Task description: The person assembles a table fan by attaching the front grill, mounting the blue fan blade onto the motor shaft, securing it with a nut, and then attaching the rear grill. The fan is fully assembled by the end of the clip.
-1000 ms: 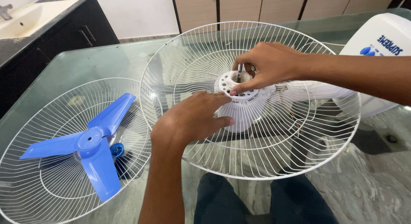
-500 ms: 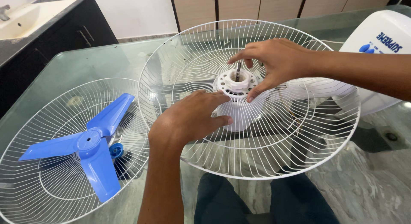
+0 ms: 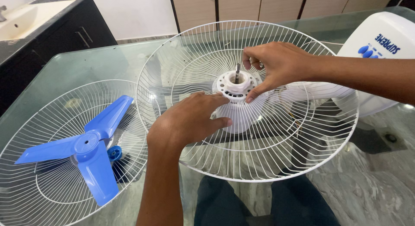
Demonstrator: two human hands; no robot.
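A white wire fan grill [image 3: 302, 135] sits tilted on the fan's motor housing [image 3: 242, 118] above a glass table. At its hub a white plastic ring [image 3: 231, 85] surrounds the metal shaft [image 3: 237, 71]. My right hand [image 3: 279, 66] reaches in from the right, its thumb and fingers pinching the ring's right side. My left hand [image 3: 186, 120] lies palm down on the grill wires just left of the hub, thumb against the motor housing, holding the grill steady.
A second wire grill [image 3: 39, 183] lies at the left, holding a blue three-blade fan blade [image 3: 86, 150] and a small blue cap [image 3: 114, 153]. The fan's white base [image 3: 380, 44] is at the right. A dark sink cabinet [image 3: 52, 31] stands at the far left.
My right hand has lifted off the top of the hub and shifted around the ring, uncovering the shaft. The left hand has hardly moved.
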